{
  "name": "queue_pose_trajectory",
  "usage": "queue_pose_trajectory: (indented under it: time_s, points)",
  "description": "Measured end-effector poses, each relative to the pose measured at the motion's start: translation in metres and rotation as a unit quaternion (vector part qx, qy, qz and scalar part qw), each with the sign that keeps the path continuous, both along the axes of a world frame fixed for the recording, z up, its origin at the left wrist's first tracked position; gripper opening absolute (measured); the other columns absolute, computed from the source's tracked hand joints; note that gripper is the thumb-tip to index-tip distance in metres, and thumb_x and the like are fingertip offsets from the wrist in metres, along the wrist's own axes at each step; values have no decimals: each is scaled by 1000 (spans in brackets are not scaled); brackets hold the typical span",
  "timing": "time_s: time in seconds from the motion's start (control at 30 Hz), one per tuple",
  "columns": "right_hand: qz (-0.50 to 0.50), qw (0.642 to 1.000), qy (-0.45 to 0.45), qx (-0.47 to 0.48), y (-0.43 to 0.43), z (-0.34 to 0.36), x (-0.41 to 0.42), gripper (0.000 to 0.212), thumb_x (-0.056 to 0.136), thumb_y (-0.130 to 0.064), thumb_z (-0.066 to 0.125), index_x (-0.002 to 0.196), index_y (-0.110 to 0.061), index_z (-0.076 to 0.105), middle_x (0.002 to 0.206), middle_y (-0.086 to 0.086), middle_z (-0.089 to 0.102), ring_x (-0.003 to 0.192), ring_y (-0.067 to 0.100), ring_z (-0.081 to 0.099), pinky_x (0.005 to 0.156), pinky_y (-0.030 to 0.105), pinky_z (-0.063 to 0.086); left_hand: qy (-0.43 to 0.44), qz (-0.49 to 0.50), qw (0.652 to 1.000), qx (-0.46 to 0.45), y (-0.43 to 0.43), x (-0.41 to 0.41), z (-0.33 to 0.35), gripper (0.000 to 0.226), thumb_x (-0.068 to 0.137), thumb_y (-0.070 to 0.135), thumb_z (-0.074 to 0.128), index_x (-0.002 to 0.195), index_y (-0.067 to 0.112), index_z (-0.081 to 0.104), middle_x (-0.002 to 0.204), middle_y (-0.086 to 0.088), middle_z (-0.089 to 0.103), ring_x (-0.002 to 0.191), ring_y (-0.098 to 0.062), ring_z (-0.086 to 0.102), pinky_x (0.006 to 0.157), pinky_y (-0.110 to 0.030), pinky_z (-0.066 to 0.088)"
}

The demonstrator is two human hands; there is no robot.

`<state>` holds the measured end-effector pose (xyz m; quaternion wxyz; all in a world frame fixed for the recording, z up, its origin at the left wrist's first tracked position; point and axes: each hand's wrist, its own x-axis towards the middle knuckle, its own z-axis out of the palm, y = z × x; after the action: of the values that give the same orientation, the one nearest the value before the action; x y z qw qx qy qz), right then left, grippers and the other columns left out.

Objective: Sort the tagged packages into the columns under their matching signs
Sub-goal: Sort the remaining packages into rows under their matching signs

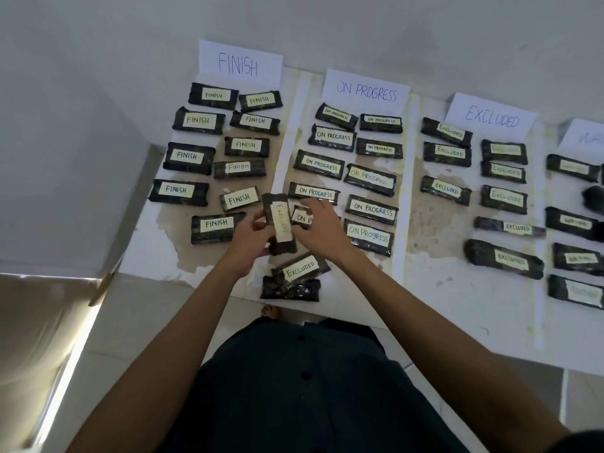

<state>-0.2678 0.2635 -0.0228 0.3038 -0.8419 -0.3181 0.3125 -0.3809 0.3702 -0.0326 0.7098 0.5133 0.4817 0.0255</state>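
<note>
While both hands were raised over the near part of the table [457,308], the L hand [250,235] gripped the held pkg [277,220], a dark wrapped item tagged EXCLUDED, with fingers curled round its left edge and lower end. Orientation of the held pkg: long axis pointing away from the person, tag facing up. Position: above the strip between the FINISH-tagged pkgs [197,120] and the ON PROGRESS-tagged pkgs [371,210], well apart from the EXCLUDED-tagged pkgs [446,189] to the right. The R hand [318,225] had its thumb against the held pkg's right edge. Its fingers were loosely bent over a half-covered ON PROGRESS pkg [300,218]. Whether the R hand actually gripped the held pkg could not be determined. Just nearer the person, a second EXCLUDED pkg [302,268] lay tilted on top of a bottom pkg [289,289], tag not visible, at the table's near edge. At the far edge stood the FINISH sign [240,62], ON PROGRESS sign [366,89] and EXCLUDED sign [492,116], each w/ matching pkgs laid flat below in approx. two files. A fourth sign [585,135] at far right was too blurred to read.
</note>
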Motion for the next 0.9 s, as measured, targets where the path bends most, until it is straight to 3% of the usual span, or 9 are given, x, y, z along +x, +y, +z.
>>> queue_pose_trajectory:
  time_s: [0.07, 0.13, 0.2, 0.3, 0.37, 0.47, 0.67, 0.8, 0.9]
  points:
    - [24, 999, 24, -6, -9, 4, 2, 51, 82, -26, 67, 129, -13, 53, 120, 9, 58, 99, 15, 55, 72, 19, 47, -14, -4, 999, -35, -11, 10, 2, 36, 89, 3, 55, 123, 14, 48, 102, -9, 64, 85, -21, 66, 60, -32, 56]
    - [39, 999, 12, -1, -22, 9, 3, 47, 77, -26, 72, 120, -12, 60, 109, 11, 64, 94, 19, 59, 75, 32, 54, -24, -12, 997, -72, -26, 23, 5, 34, 88, 3, 57, 120, 12, 49, 100, -8, 65, 81, -19, 66, 58, -30, 57]
    - [25, 999, -20, -17, -37, 7, 8, 51, 72, -26, 74, 119, -11, 61, 106, 12, 63, 96, 23, 58, 79, 37, 52, -23, -32, 996, -81, -43, 35, 5, 37, 86, -1, 57, 120, 9, 49, 103, -10, 65, 84, -20, 66, 66, -33, 58]
    - [-3, 998, -56, -35, -64, 1, 23, 50, 69, -21, 73, 118, -12, 62, 104, 12, 64, 96, 25, 57, 72, 29, 47, -20, -75, 993, -85, -68, 56, 2, 43, 85, -3, 57, 126, 5, 47, 114, -15, 62, 94, -24, 64, 74, -35, 57]
    - [-23, 996, -74, -48, -85, -3, 39, 55, 67, -18, 73, 120, -13, 61, 110, 12, 64, 102, 27, 56, 77, 30, 49, -22, -84, 992, -88, -82, 72, 1, 48, 85, -2, 58, 129, 8, 44, 118, -14, 60, 97, -23, 64, 76, -33, 57]
    - [-45, 989, -119, -80, -116, -4, 72, 59, 66, -13, 72, 124, -10, 57, 117, 13, 61, 107, 31, 52, 89, 35, 45, -7, -109, 994, -18, -95, 98, -3, 56, 82, 0, 61, 133, 14, 40, 114, -9, 58, 98, -18, 61, 76, -27, 55]
    - [-33, 976, -165, -136, -167, -5, 144, 57, 73, -3, 67, 127, -9, 52, 121, 13, 57, 110, 33, 45, 92, 37, 40, 2, -261, 956, 133, -124, 153, -5, 52, 87, 11, 55, 136, 25, 42, 113, 4, 54, 96, -13, 56, 69, -22, 47]
    - [-16, 971, -177, -159, -192, -18, 186, 55, 73, -2, 67, 126, -10, 53, 127, 14, 55, 116, 33, 44, 98, 40, 41, 6, -347, 912, 218, -148, 188, -18, 56, 87, 11, 53, 140, 18, 37, 140, -2, 42, 124, -21, 46, 99, -37, 44]
    - [2, 971, -181, -156, -200, -30, 203, 52, 74, -1, 67, 123, -9, 54, 127, 13, 55, 114, 33, 45, 96, 41, 41, 26, -393, 879, 269, -163, 203, -30, 59, 88, 14, 51, 144, 14, 31, 148, -7, 32, 134, -24, 35, 108, -40, 34]
